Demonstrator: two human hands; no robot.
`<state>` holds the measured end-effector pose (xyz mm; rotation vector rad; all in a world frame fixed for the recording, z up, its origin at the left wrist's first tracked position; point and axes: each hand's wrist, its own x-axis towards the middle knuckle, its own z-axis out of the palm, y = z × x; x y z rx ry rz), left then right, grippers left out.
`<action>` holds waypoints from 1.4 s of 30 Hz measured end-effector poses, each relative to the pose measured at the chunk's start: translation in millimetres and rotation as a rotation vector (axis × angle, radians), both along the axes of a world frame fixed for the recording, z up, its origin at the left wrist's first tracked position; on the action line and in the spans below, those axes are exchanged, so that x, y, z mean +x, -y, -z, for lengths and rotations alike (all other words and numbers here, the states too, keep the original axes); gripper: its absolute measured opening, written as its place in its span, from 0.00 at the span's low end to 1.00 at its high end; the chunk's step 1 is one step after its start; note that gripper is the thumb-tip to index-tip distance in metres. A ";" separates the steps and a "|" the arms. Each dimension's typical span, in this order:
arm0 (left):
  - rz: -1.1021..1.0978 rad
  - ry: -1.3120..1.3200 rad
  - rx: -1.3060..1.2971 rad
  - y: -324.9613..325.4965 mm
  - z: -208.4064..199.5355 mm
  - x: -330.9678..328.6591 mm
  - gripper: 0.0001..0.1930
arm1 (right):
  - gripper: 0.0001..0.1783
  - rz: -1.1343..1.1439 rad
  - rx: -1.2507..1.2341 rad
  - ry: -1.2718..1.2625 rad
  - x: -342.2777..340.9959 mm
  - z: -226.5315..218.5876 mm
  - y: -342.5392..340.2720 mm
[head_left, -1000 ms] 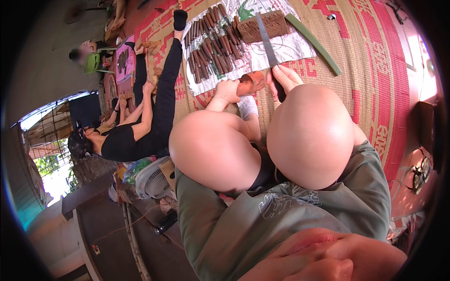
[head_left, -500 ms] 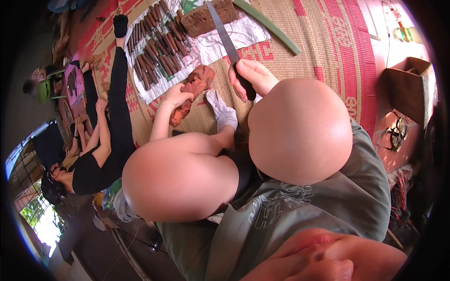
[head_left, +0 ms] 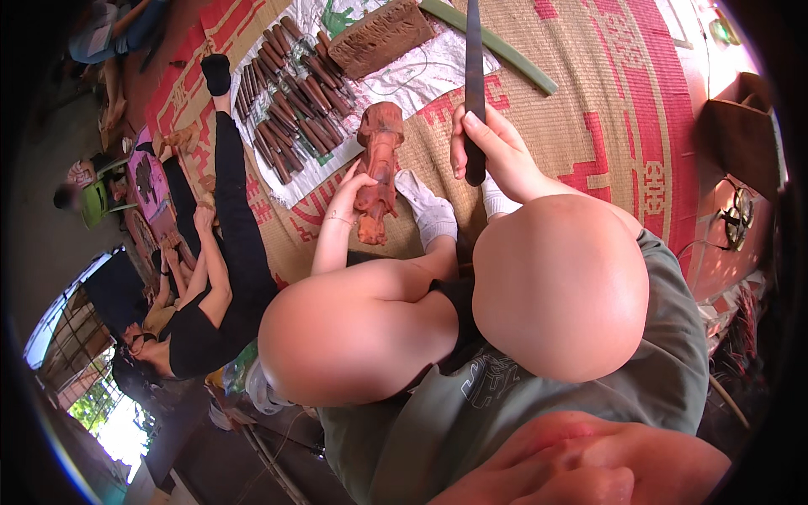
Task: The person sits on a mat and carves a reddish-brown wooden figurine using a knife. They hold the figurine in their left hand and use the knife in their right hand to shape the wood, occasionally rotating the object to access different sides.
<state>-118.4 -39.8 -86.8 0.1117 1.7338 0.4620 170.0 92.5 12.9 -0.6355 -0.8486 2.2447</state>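
My left hand (head_left: pixel 347 200) is closed round the side of a reddish-brown wood carving (head_left: pixel 382 139), which has a thick, rounded far end and a rough near end. It is beside my sock-covered foot (head_left: pixel 427 209), over the woven mat (head_left: pixel 539 126). My right hand (head_left: pixel 498 150) grips the dark handle of a long knife (head_left: pixel 475 80). The flat, narrow blade points away from me, and its tip runs out of the picture at the top. Blade and carving are apart. Both my knees rise in front of me, partly covering my forearms.
Several wooden-handled carving tools (head_left: pixel 290 105) lie in rows on a white sheet (head_left: pixel 412 76), by a brown block (head_left: pixel 380 40). A green curved strip (head_left: pixel 513 59) crosses the mat. Another person (head_left: pixel 198 324) sits at left. A brown box (head_left: pixel 741 139) stands at right.
The carving has turned from lying slantwise to pointing nearly straight away from me, my left hand still on it. The knife has swung from leaning left to almost straight ahead.
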 end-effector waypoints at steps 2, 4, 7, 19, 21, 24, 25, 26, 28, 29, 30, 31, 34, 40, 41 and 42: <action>-0.084 0.074 0.046 4.9 11.6 9.7 0.24 | 0.12 0.037 0.014 -0.012 -7.4 3.5 4.6; -0.156 0.127 0.082 9.9 15.7 14.4 0.23 | 0.13 0.096 0.031 -0.001 -17.7 10.6 10.0; -0.245 0.230 0.139 12.1 36.5 28.3 0.23 | 0.12 0.252 0.160 0.179 -40.3 47.1 18.2; -0.655 0.408 0.240 27.5 30.2 77.8 0.14 | 0.13 0.149 0.171 0.321 -48.1 137.1 -11.2; -0.668 0.502 0.343 34.4 36.6 74.6 0.21 | 0.13 0.126 0.168 0.305 -55.5 140.7 -9.6; -0.722 0.727 0.491 25.3 15.6 90.6 0.24 | 0.13 0.126 0.158 0.325 -61.0 142.2 1.2; -0.743 0.823 0.552 15.1 6.2 96.4 0.24 | 0.13 0.131 0.157 0.339 -61.5 137.9 1.9; -0.806 0.911 0.569 18.5 11.4 89.7 0.27 | 0.13 0.177 0.105 0.311 -65.1 134.0 5.8; -0.933 1.114 0.585 23.8 21.8 79.2 0.34 | 0.13 0.275 0.006 0.277 -67.8 118.5 18.1; -0.927 1.052 0.612 22.9 23.8 77.0 0.35 | 0.13 0.324 -0.035 0.289 -67.7 108.1 23.1; -0.866 1.057 0.610 8.6 6.1 77.3 0.33 | 0.13 0.391 -0.037 0.300 -68.2 101.4 29.6; -0.825 1.037 0.615 3.7 -3.1 73.9 0.32 | 0.13 0.369 -0.064 0.292 -70.2 94.8 39.4; -0.792 0.963 0.599 0.3 0.4 71.2 0.29 | 0.12 0.278 -0.179 0.123 -80.5 82.8 58.5; -0.840 0.763 0.552 2.3 -4.9 78.2 0.26 | 0.14 0.207 -0.062 0.125 -83.8 83.2 68.1; -0.865 0.727 0.547 3.4 -9.2 81.6 0.27 | 0.14 0.216 -0.077 0.108 -83.9 85.9 68.7; -0.893 0.688 0.542 5.8 -12.2 83.8 0.27 | 0.15 0.222 -0.095 0.091 -83.9 87.1 69.5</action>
